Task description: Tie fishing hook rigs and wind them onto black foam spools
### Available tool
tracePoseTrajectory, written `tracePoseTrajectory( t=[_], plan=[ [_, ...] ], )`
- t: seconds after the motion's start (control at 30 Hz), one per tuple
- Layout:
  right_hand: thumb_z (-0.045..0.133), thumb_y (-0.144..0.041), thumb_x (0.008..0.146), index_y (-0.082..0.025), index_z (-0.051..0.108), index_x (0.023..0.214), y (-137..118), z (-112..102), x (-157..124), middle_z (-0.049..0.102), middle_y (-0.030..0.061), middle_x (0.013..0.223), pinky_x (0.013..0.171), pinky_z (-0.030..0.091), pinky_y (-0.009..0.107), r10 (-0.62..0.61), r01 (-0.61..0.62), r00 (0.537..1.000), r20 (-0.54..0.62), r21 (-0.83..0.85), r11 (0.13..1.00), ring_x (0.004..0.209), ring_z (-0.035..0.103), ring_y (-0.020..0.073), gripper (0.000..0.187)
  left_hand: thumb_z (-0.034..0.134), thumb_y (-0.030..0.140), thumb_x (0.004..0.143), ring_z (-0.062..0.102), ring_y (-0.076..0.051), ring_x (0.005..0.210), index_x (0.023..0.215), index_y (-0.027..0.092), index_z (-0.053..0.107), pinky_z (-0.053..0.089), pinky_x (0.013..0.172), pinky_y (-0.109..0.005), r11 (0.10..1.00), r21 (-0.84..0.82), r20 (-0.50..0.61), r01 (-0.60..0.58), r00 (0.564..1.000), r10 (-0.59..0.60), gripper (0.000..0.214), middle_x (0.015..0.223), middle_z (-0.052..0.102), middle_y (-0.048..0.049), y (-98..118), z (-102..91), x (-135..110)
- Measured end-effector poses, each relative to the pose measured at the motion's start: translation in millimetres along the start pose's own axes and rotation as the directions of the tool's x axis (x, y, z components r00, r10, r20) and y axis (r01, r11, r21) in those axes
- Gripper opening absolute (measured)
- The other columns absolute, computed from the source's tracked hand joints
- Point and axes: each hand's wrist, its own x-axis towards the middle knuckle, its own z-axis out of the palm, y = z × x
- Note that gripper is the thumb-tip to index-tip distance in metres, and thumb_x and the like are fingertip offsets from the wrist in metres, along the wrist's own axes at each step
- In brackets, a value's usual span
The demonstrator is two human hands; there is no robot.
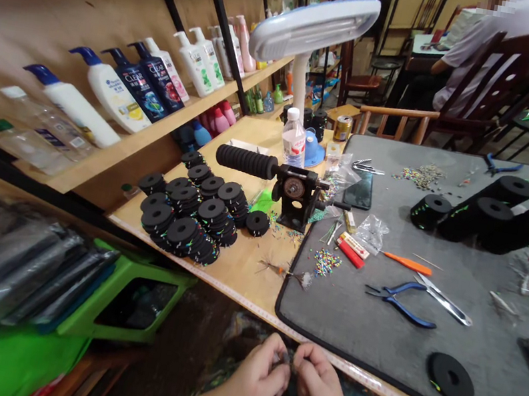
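My left hand (pixel 259 376) and my right hand (pixel 318 389) meet in my lap, just below the table's front edge. Both are closed in a pinch around a small thin item between the fingertips, too small to name. The nearest things on the grey mat (pixel 375 325) are a black foam disc (pixel 450 378), blue-handled pliers (pixel 402 301) and scissors (pixel 445 301). A pile of black foam spools (pixel 191 213) lies on the wooden table (pixel 242 269), beside a black winder with a foam roller (pixel 287 185).
A white desk lamp (pixel 313 30), a water bottle (pixel 294 139), black foam cylinders (pixel 500 210), a phone (pixel 360 190) and loose beads (pixel 325 261) crowd the table. Shelves with shampoo bottles (pixel 125 87) stand at left. A green stool (pixel 130 300) is below. A person sits on a chair (pixel 494 67) behind.
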Motion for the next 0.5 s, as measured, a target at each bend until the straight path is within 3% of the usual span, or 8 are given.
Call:
tracePoseTrajectory(
  t=[0.1,0.33,0.5],
  plan=[
    [0.069,-0.043,0.066,-0.023,0.044,0.07,0.1,-0.4,0.7,0.023,-0.0165,0.039,0.036,0.006,0.018,0.024,-0.024,1.0,-0.006,0.02,1.0,0.036,0.009,0.0036,0.032,0.05,0.035,0.082,0.041,-0.008,0.044,0.074,0.022,0.038,0.031,0.046,-0.021,0.998,-0.043,0.003,0.037,0.999,-0.037,0.02,0.049,0.047,0.0075,5.4,0.3,-0.7],
    [0.072,-0.056,0.065,-0.023,0.044,0.071,2.5,-2.7,0.6,0.023,-0.016,0.042,0.036,0.007,0.017,-0.05,0.049,0.999,-0.015,-0.013,0.999,0.038,0.011,0.0038,0.044,0.054,0.04,0.08,0.039,-0.007,0.046,0.074,0.021,0.039,0.027,0.046,-0.021,0.959,-0.246,0.005,0.137,0.99,-0.14,0.025,0.054,0.048,0.0069,11.4,-0.9,-2.3],
    [0.07,-0.058,0.069,-0.022,0.045,0.073,4.3,-6.1,1.2,0.022,-0.0162,0.042,0.036,0.006,0.018,-0.05,0.05,0.998,0.04,-0.013,0.999,0.038,0.01,0.0037,0.043,0.054,0.034,0.078,0.033,-0.006,0.044,0.077,0.021,0.039,0.022,0.046,-0.021,0.941,-0.322,0.015,0.107,0.994,-0.108,0.02,0.049,0.043,0.0095,10.2,-2.0,-1.1]
  ],
)
